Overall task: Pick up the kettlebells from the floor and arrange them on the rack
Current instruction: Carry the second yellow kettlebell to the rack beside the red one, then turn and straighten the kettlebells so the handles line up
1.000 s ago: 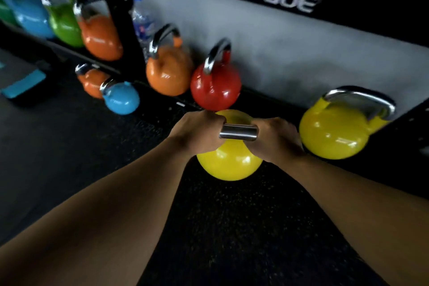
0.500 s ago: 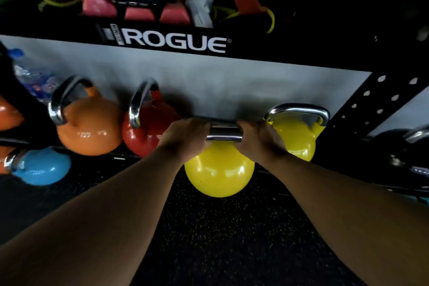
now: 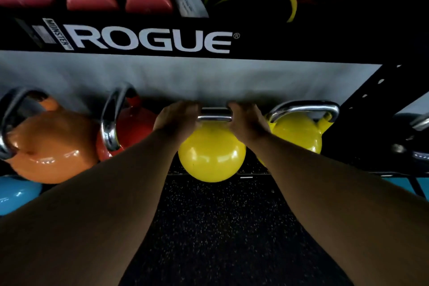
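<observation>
I hold a yellow kettlebell (image 3: 211,158) by its steel handle, my left hand (image 3: 177,121) on the handle's left end and my right hand (image 3: 247,124) on its right end. It hangs at the front edge of the black rack shelf (image 3: 253,172), in the gap between a red kettlebell (image 3: 134,127) and a second yellow kettlebell (image 3: 299,131) that stand on the shelf. An orange kettlebell (image 3: 48,146) stands left of the red one. I cannot tell whether the held kettlebell touches the shelf.
A blue kettlebell (image 3: 16,195) lies low at the left edge. The rack's upper beam (image 3: 151,40) reads ROGUE, with pink pads, bands and a phone on top. A perforated black upright (image 3: 371,90) stands at the right. Speckled black floor (image 3: 220,227) lies below.
The yellow kettlebell has come up from the floor and forward to shelf height between the red and yellow ones. My view has moved closer to the rack.
</observation>
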